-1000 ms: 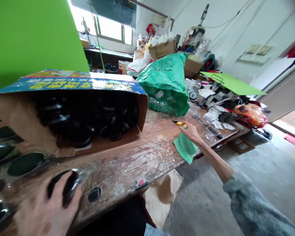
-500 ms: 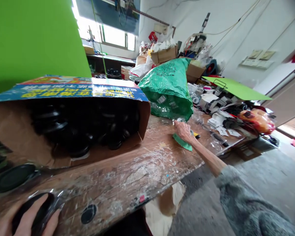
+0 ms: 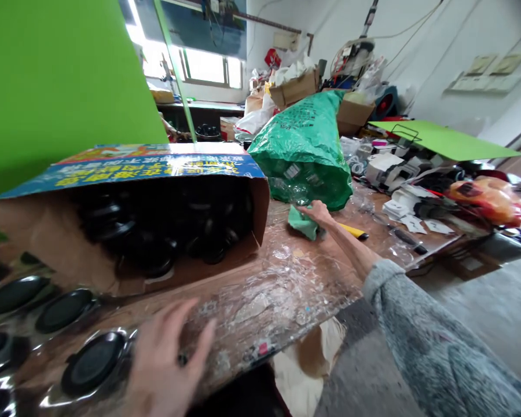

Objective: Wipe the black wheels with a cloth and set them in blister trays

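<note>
Has the fingers [image 3: 207, 340] of the left hand [image 3: 160, 356] spread well apart over the bench [image 3: 260, 289], blurred, with nothing visible between them; cannot tell whether touching the wood or just above it. Has the fingers of the right hand [image 3: 318, 213] closed on a bunched green cloth [image 3: 303, 224], near the far side of the bench, right in front of the mouth of a green plastic bag [image 3: 299, 130]. Reaches there with a grey sleeve [image 3: 434, 330], past a yellow tool [image 3: 351, 231] lying just beside the wrist. Near the left hand, shows a black round piece [image 3: 93, 364] in clear plastic, with more of the same further left. Beyond, shows a cardboard box [image 3: 165, 167], lying with an open side toward the camera and loaded with black parts [image 3: 117, 219]. To the right, shows a dark-handled tool [image 3: 408, 238], white cards [image 3: 412, 223] and an orange-red bundle [image 3: 488, 200]. Behind the box, rises to a bright green panel [image 3: 65, 75] and, further back, a window [image 3: 206, 65].
</note>
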Tool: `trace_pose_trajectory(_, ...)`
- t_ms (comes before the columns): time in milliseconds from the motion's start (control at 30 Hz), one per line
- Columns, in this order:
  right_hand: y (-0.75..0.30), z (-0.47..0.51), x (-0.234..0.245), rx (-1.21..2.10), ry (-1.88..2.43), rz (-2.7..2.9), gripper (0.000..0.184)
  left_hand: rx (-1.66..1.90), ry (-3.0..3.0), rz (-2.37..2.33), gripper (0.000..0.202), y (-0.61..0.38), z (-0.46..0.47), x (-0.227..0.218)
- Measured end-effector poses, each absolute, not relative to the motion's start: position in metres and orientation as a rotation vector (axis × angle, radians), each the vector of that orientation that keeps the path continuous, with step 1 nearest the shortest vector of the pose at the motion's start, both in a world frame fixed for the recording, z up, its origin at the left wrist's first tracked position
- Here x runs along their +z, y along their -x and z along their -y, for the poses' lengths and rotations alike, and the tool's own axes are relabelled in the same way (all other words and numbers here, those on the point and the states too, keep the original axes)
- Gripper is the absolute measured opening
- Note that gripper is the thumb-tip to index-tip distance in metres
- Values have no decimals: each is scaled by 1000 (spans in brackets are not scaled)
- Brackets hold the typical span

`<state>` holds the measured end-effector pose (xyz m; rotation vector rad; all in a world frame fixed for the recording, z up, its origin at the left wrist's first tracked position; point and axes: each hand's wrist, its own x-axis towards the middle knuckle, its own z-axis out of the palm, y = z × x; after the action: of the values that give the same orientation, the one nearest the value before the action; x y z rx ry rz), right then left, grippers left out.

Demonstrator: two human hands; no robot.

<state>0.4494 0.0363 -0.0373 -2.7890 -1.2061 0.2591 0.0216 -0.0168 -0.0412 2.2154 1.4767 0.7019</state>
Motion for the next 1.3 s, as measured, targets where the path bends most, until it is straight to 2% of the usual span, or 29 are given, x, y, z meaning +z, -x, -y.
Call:
trace_pose_trajectory(67,-448,-34,-41,242,2785,1245,47,715,-2352,-1253,39,-72,22,-42)
trace_pose_trajectory(233,-415,28,-42,161,2730,1535,56,520,-2545,-1061,42,-160,5,-64)
trace_pose_trajectory(367,-390,74,-29,313,2592,1828,79,539,-2601,-988,30,-173,-11,-75)
trace_pose_trajectory(400,-388,77,-23,331,2543,1898,77,563,-2620,-948,28,-171,-12,-76)
trace_pose_trajectory(500,-393,61,-4,248,2439,2050,42,610,-2714,-813,25,-161,-11,-77)
trace_pose_trajectory(567,-398,31,0,174,2431,2074,32,624,-2748,-762,25,-152,-6,-74)
trace_pose_trajectory(733,-391,-47,-27,163,2370,2117,32,622,-2387,-876,14,-118,10,-46)
trace_pose_trajectory(867,-380,-71,-54,153,2372,2103,35,475,-1475,-1085,25,-87,9,-22)
trace_pose_trajectory(967,-379,-74,-65,119,2400,2050,42,464,-938,-1113,29,-73,1,-22)
trace_pose_trajectory(1167,-379,-77,-66,152,2317,2052,30,446,-985,-1266,35,-61,-12,-38)
trace_pose_trajectory(1300,-390,-86,-39,181,2275,1954,26,473,-1045,-1363,38,-52,-18,-42)
